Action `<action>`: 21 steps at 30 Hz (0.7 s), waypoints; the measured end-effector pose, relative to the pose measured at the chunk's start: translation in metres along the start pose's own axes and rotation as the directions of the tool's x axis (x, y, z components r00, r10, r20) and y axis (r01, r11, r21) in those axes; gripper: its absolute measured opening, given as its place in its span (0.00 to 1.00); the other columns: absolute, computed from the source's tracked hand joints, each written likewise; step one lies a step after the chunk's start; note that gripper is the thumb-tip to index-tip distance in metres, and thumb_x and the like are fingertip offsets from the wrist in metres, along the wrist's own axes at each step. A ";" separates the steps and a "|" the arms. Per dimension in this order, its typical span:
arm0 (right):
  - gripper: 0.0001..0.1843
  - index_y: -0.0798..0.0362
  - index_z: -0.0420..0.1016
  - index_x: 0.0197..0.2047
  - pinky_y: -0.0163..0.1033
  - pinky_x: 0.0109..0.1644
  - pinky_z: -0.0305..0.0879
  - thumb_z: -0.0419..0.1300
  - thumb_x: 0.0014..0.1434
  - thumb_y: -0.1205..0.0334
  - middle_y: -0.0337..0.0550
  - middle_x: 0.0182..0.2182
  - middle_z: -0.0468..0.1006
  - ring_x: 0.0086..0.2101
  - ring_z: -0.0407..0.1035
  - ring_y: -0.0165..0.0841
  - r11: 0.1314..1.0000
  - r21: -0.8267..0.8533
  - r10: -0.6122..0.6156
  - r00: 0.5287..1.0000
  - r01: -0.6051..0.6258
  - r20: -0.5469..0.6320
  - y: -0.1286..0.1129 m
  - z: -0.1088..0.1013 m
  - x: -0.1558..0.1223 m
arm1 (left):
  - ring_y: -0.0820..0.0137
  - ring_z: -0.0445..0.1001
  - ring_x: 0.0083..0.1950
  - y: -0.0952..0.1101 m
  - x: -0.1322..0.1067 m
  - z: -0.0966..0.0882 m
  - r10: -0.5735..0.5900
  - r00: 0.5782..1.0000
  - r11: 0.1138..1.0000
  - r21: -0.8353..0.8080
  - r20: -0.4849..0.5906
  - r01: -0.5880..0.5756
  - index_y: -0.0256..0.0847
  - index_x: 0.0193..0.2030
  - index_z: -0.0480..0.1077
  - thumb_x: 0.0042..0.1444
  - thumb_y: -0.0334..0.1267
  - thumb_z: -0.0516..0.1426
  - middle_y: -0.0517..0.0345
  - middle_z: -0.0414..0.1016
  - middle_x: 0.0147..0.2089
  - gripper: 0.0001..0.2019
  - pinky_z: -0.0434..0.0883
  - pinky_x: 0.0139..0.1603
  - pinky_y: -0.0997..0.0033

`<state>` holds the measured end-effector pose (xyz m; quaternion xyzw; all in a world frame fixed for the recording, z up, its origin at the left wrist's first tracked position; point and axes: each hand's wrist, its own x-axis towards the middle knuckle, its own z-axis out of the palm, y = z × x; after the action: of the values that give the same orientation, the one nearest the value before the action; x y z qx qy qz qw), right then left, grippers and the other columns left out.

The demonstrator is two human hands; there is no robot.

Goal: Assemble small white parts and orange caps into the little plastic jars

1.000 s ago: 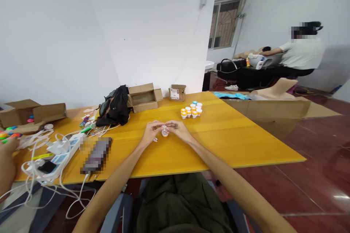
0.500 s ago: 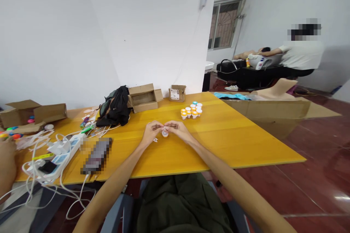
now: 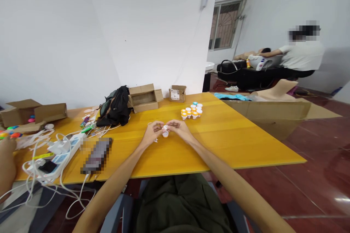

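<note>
My left hand (image 3: pixel 153 131) and my right hand (image 3: pixel 178 129) meet over the yellow table (image 3: pixel 224 142), both with fingertips pinched on a small white piece with dark marks (image 3: pixel 165 127); its exact kind is too small to make out. Just below the fingertips sits a small round cup with a pale inside and an orange edge (image 3: pixel 165 134). Beside my left hand a second small white piece (image 3: pixel 155 140) lies on the tabletop. Farther back, to the right, stands a cluster of small tubs with white, orange and blue lids (image 3: pixel 191 110).
Cardboard boxes (image 3: pixel 146 98) and a black backpack (image 3: pixel 116 107) line the wall side. At left lie a power strip (image 3: pixel 64 156) with tangled white cables and a blurred phone (image 3: pixel 97 156). Another person's arm (image 3: pixel 7 164) enters at far left; a person in white (image 3: pixel 303 54) sits behind.
The white piece between my fingertips has turned and shows more of its surface. My hands have otherwise hardly moved, and the tubs stand as before.
</note>
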<state>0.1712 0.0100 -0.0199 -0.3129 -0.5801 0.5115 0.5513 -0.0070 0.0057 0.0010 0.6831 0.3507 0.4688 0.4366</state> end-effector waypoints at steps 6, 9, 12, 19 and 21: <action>0.19 0.51 0.80 0.32 0.44 0.45 0.73 0.73 0.41 0.47 0.42 0.31 0.82 0.33 0.76 0.36 1.000 -0.023 -0.016 1.000 0.016 0.007 0.000 -0.001 -0.001 | 0.68 0.78 0.35 -0.002 0.001 0.001 -0.023 1.000 1.000 -0.011 0.006 0.023 0.39 0.34 0.74 0.42 0.42 0.69 0.56 0.79 0.33 0.14 0.76 0.42 0.67; 0.19 0.51 0.80 0.32 0.43 0.44 0.73 0.73 0.41 0.46 0.41 0.30 0.82 0.32 0.75 0.35 0.999 -0.034 -0.022 1.000 0.023 0.008 0.000 -0.001 -0.001 | 0.68 0.79 0.36 0.000 0.000 0.001 -0.016 1.000 1.000 -0.016 -0.002 0.016 0.39 0.33 0.75 0.42 0.41 0.69 0.56 0.80 0.33 0.13 0.76 0.43 0.66; 0.19 0.51 0.80 0.32 0.42 0.43 0.73 0.73 0.42 0.47 0.41 0.30 0.82 0.32 0.75 0.35 0.999 -0.034 -0.019 1.000 0.019 0.008 -0.001 -0.001 -0.002 | 0.67 0.79 0.36 0.001 -0.001 0.002 -0.012 1.000 1.000 -0.029 -0.016 0.011 0.39 0.33 0.75 0.42 0.40 0.69 0.56 0.80 0.33 0.12 0.77 0.43 0.66; 0.19 0.51 0.79 0.31 0.42 0.43 0.73 0.73 0.41 0.47 0.40 0.29 0.80 0.32 0.74 0.34 1.000 -0.023 0.000 1.000 -0.001 -0.004 -0.001 0.000 -0.003 | 0.67 0.79 0.36 0.001 -0.001 0.004 -0.012 1.000 0.999 -0.046 -0.014 0.011 0.39 0.33 0.75 0.42 0.40 0.69 0.56 0.80 0.33 0.13 0.77 0.43 0.66; 0.18 0.51 0.79 0.31 0.42 0.43 0.73 0.73 0.41 0.48 0.40 0.30 0.80 0.32 0.74 0.34 1.000 -0.022 0.006 1.000 -0.006 -0.009 -0.001 0.000 -0.003 | 0.67 0.79 0.36 0.001 -0.001 0.004 -0.015 1.000 0.999 -0.046 -0.013 0.014 0.39 0.33 0.75 0.41 0.41 0.69 0.56 0.80 0.33 0.13 0.77 0.43 0.66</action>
<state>0.1719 0.0071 -0.0197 -0.3230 -0.5825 0.5054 0.5486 -0.0037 0.0032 0.0010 0.6671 0.3476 0.4781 0.4533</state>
